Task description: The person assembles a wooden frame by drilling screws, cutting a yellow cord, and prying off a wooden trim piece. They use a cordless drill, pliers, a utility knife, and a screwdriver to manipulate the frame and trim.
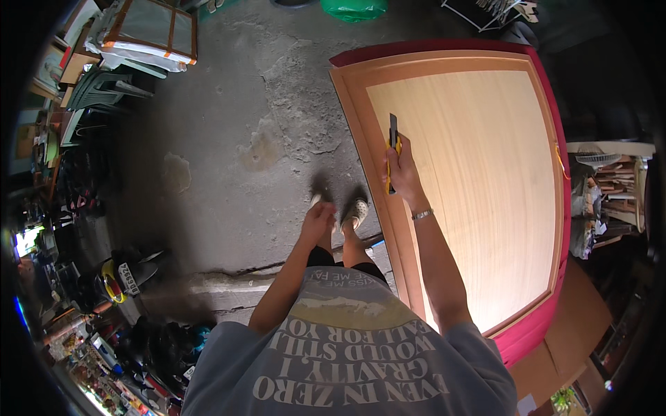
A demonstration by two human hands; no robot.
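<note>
My right hand (404,170) is closed around a yellow and black utility knife (393,154), its blade end pointing away from me. Hand and knife are over the left side of a large wooden panel (479,180), pale in the middle with a brown border (361,132). Red material (559,139) shows along the panel's far and right edges. In front of my body, left of the panel, my left hand (318,220) hangs over the floor near my feet with its fingers loosely curled. Nothing shows in it.
Grey, patchy concrete floor (229,132) lies to the left. Stacked green plastic chairs (104,89) and a wrapped flat bundle (151,31) stand far left. A green plastic bag (354,8) is at the far edge. Cardboard (579,312) lies at the near right, wood pieces (617,182) farther up.
</note>
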